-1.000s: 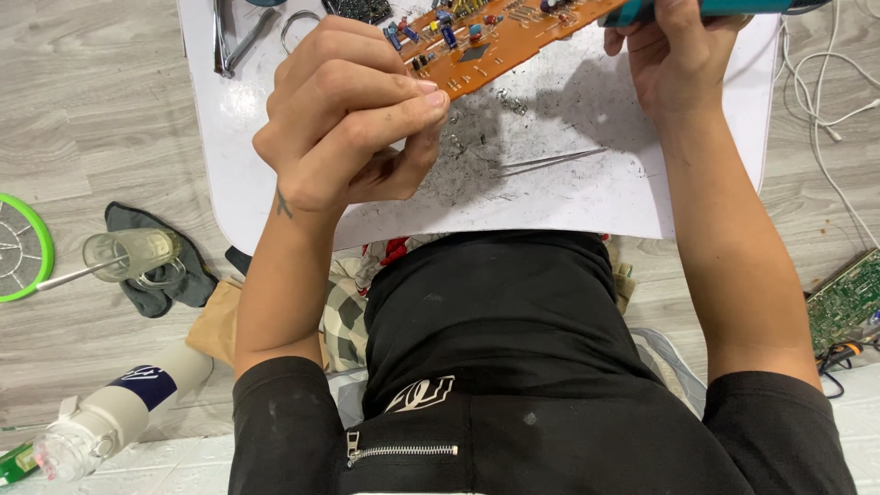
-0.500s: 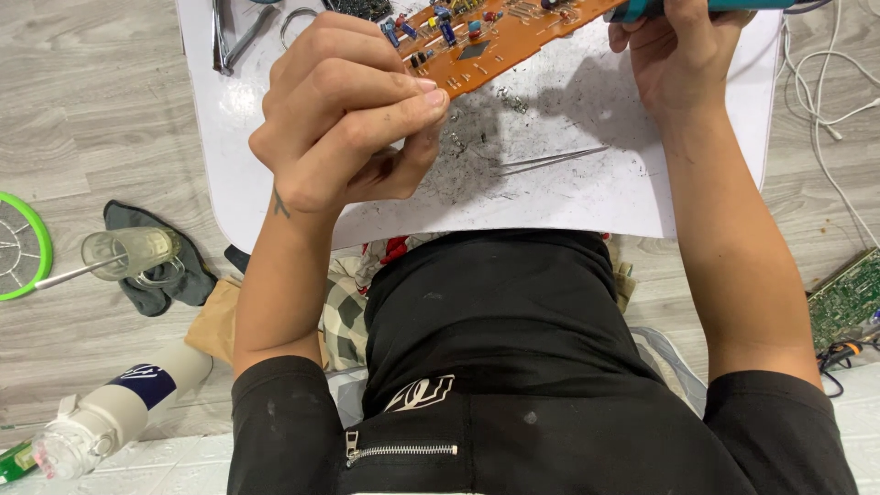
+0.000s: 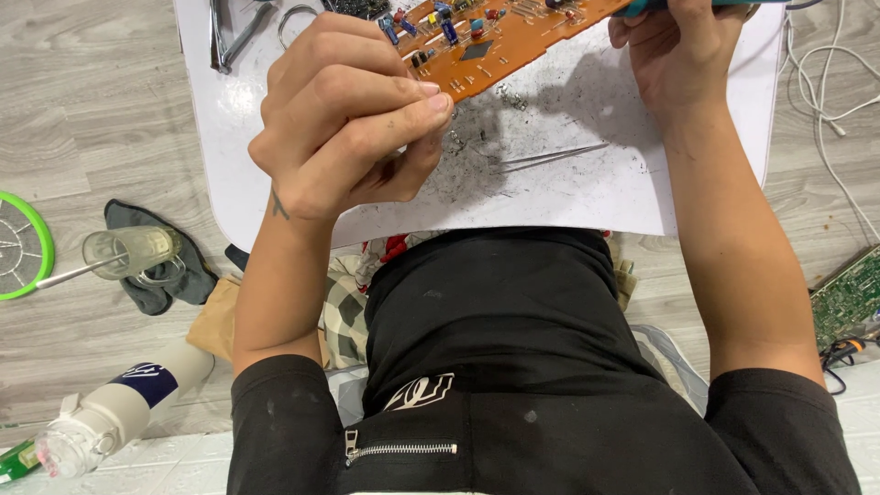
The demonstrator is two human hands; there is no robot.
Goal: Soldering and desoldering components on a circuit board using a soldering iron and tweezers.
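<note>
An orange circuit board (image 3: pixel 513 41) with small coloured parts lies tilted above a low white table (image 3: pixel 587 192). My left hand (image 3: pixel 348 119) pinches the board's near left edge between thumb and fingers. My right hand (image 3: pixel 683 50) is closed around a teal-handled tool (image 3: pixel 706 5) at the board's right end; its tip is out of frame. Thin metal tweezers (image 3: pixel 550 158) lie on the table under the board, amid dark specks and bits of solder.
Metal pliers (image 3: pixel 229 32) lie at the table's far left. On the wood floor sit a glass on a dark cloth (image 3: pixel 133 257), a green round racket (image 3: pixel 18 247), a white bottle (image 3: pixel 119 412), a green circuit board (image 3: pixel 848 302) and white cables (image 3: pixel 825 82).
The view has drifted slightly; my left hand and the board sit a little lower and to the left. Both grips are unchanged.
</note>
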